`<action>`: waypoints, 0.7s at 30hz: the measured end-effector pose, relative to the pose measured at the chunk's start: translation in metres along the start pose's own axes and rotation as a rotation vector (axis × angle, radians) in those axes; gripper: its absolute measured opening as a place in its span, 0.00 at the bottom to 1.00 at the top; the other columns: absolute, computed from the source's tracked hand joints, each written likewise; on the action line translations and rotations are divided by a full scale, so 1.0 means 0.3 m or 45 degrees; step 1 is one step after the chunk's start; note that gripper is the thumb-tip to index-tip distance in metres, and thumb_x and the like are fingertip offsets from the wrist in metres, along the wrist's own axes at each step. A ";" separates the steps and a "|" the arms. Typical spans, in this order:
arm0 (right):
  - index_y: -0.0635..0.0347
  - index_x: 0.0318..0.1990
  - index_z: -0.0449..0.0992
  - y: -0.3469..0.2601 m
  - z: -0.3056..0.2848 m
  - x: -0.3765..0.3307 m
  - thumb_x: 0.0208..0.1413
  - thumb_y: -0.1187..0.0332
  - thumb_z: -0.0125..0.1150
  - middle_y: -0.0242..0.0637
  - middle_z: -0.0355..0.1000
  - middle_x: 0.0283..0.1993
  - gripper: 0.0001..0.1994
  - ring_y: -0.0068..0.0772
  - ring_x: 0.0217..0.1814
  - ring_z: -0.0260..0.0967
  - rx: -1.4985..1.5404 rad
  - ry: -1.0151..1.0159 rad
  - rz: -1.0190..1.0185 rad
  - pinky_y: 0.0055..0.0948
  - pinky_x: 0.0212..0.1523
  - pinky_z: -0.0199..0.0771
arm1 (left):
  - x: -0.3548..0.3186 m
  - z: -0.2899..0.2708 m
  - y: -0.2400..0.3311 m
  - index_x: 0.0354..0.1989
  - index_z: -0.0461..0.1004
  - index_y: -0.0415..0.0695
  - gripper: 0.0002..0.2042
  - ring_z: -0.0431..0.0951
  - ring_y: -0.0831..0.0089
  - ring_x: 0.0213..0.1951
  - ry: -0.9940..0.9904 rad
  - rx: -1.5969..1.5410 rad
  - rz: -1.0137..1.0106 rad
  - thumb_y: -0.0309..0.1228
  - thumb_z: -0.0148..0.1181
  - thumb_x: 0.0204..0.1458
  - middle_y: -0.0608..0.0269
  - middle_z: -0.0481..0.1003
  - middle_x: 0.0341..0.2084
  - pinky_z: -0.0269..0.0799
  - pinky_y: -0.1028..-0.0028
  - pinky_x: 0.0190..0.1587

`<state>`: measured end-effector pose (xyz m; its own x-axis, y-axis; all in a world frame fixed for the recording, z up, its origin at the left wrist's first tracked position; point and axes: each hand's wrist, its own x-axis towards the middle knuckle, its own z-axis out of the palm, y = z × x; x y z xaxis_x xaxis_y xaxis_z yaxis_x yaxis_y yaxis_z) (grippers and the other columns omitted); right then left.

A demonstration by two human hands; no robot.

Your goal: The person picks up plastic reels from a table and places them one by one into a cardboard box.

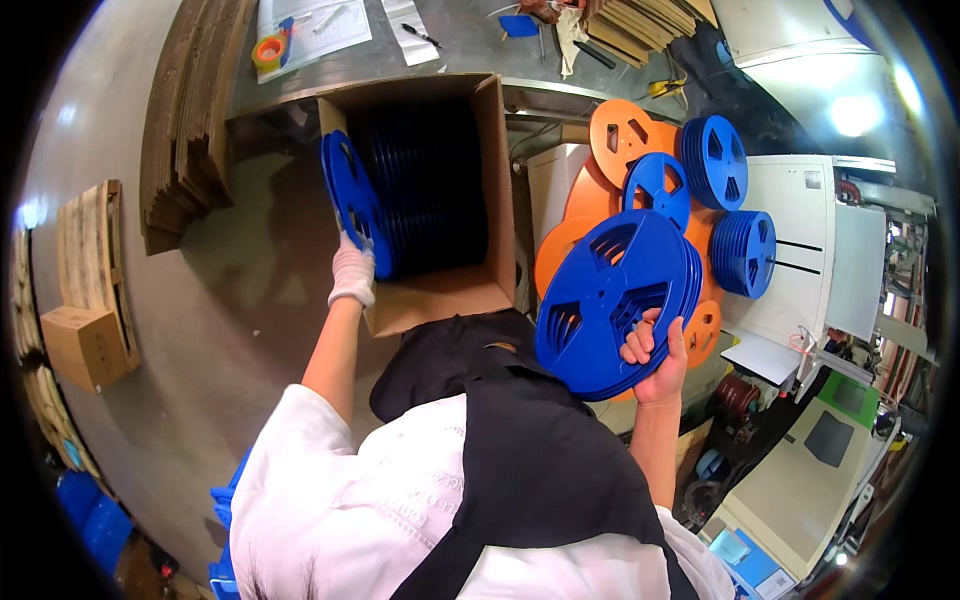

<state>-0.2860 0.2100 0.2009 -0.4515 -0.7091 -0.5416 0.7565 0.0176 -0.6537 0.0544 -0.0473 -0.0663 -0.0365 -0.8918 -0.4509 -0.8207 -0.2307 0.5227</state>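
Note:
My left hand (353, 272), in a pale glove, is closed on the lower edge of a blue reel (345, 180). That reel stands on edge, slightly tilted, against the left wall of an open cardboard box (494, 190). More dark blue reels (430, 240) stand in rows inside, their far part lost in shadow. Bare and closed, my right hand (657, 358) grips a stack of large blue reels (602, 262) at its lower right, fingers hooked through a cut-out and thumb at the rim. This stack is tilted, to the right of the box.
Orange reels (618, 135) and smaller blue reel stacks (715, 162) lie beyond my right hand. Behind the box is a grey workbench (400, 70) with a tape roll (268, 52), papers and a pen. Folded cardboard (188, 130) leans at its left. White machine housings (785, 210) stand at right.

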 end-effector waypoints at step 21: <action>0.59 0.50 0.67 0.028 0.078 0.016 0.65 0.48 0.49 0.27 0.57 0.23 0.22 0.17 0.20 0.54 -0.061 0.028 -0.165 0.19 0.21 0.55 | -0.176 0.228 0.018 0.64 0.60 0.47 0.31 0.63 0.51 0.63 -0.321 -0.083 0.515 0.27 0.60 0.48 0.48 0.61 0.63 0.63 0.64 0.64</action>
<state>-0.2707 0.1904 0.2052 -0.5548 -0.6919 -0.4621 0.6681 -0.0394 -0.7431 0.0128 0.0252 -0.0889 -0.4891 -0.7946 -0.3596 -0.6753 0.0840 0.7328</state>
